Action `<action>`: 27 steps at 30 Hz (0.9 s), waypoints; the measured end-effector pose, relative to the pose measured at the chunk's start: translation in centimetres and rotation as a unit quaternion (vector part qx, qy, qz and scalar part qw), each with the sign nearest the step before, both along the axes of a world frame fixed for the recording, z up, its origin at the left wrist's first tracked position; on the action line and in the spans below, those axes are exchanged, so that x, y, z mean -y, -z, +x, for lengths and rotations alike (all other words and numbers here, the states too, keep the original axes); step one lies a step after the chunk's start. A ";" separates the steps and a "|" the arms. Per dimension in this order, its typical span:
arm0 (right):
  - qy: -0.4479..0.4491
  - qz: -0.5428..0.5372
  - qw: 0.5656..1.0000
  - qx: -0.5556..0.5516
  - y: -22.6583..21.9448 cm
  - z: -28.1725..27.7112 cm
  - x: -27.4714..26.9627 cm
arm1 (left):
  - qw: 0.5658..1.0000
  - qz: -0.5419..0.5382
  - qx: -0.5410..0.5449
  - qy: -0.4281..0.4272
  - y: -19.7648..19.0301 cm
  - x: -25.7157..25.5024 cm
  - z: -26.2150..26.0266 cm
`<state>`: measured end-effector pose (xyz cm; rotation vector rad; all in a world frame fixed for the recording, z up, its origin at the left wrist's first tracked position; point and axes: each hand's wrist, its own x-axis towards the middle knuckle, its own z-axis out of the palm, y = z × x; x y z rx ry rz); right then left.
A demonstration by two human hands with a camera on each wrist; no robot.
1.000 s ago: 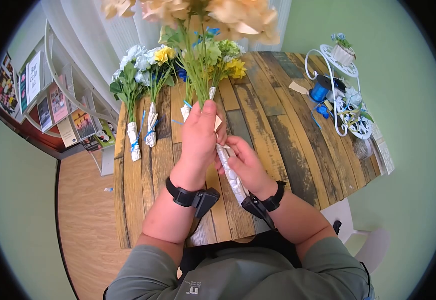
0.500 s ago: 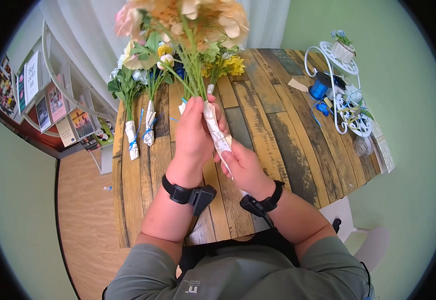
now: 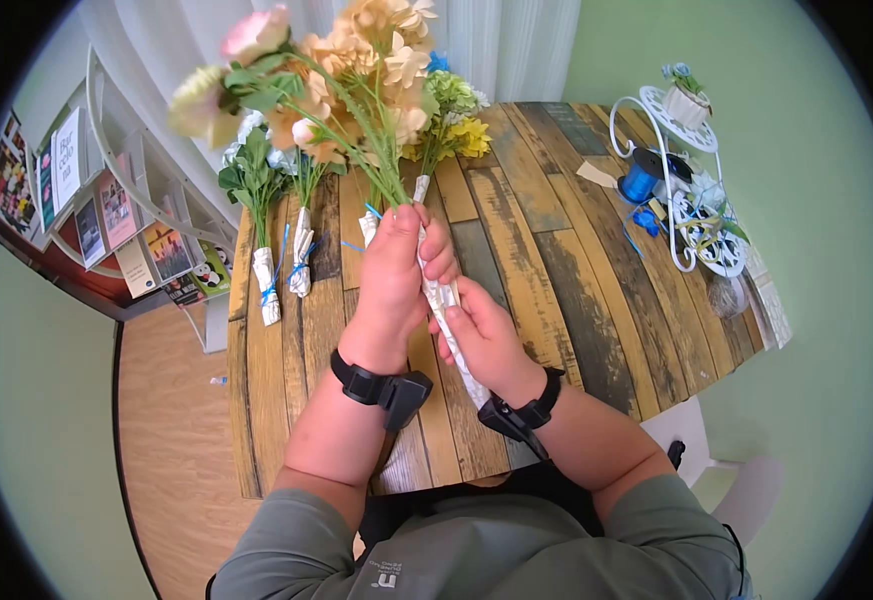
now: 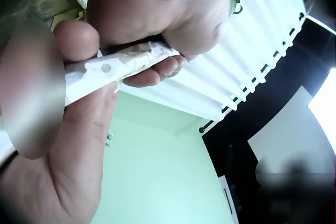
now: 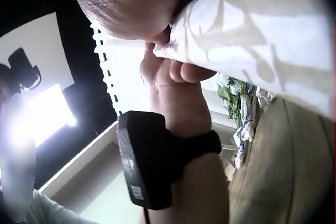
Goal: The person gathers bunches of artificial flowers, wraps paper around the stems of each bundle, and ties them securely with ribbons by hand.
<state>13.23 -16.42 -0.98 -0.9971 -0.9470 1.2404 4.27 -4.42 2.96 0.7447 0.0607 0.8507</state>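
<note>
A bouquet (image 3: 356, 90) of peach and pink artificial flowers leans to the upper left in the head view. My left hand (image 3: 391, 275) grips its green stems at the top of a white patterned paper wrap (image 3: 468, 378). Lower down, my right hand (image 3: 493, 338) pinches the wrap between thumb and fingers. In the left wrist view the paper (image 4: 126, 65) runs as a narrow roll between both hands. Close up in the right wrist view, the paper (image 5: 252, 35) spreads wide from under the right hand (image 5: 126, 3). The lower stems are hidden inside it.
Several wrapped bouquets, among them a leftmost one (image 3: 256, 180) tied with blue ribbon, lie along the far left of the wooden table (image 3: 596, 300). At the right stand a blue ribbon spool (image 3: 639, 178) and a white metal stand (image 3: 668, 150). A magazine rack (image 3: 121, 200) is left.
The flower heads have swung left and down, tilting the bouquet. The paper's broad face and pointed corner, seen half a second ago, have turned to a narrow strip. Both hands keep their hold.
</note>
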 end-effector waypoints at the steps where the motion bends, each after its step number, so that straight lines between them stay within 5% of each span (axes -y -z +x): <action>1: 0.021 0.010 0.999 0.049 0.5 0.1 -0.1 | 0.997 0.017 -0.041 -0.061 0.0 0.3 0.2; 4: 0.063 0.067 0.973 0.213 2.0 -0.2 -0.5 | 0.985 0.041 -0.109 -0.130 0.0 0.7 0.6; 18: 0.060 0.052 0.994 0.070 2.0 0.2 -0.6 | 0.983 0.039 -0.161 -0.077 -1.4 1.2 0.1; 27: 0.087 0.206 0.937 0.267 2.6 0.2 -1.5 | 0.982 0.004 -0.096 -0.163 -2.4 0.6 -1.1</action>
